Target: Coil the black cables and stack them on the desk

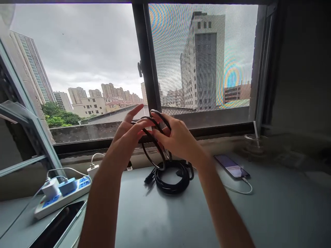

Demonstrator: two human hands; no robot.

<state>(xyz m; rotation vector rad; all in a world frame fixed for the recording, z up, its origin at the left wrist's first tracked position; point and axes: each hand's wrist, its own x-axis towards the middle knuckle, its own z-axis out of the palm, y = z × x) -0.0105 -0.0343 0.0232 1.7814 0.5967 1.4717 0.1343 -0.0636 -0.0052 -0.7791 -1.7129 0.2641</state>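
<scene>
Above the table, loops of a black cable (152, 138) hang between my two hands. My right hand (176, 134) grips the loops with its fingers and thumb curled round them. On the other side, my left hand (126, 137) has its fingers bent against the cable loops, and one finger sticks up and away. The loops droop down to a round black cable coil (169, 189) lying on the table. A black plug end (149, 178) rests at the coil's left, and another connector (179, 173) lies inside the ring.
To the left stands a white power strip (62, 199) with adapters plugged in, beside a dark phone (59, 224). At the right lie a charging phone (231, 166) and a clear cup with a straw (253, 141). A window frame (148, 58) rises behind the table (160, 220).
</scene>
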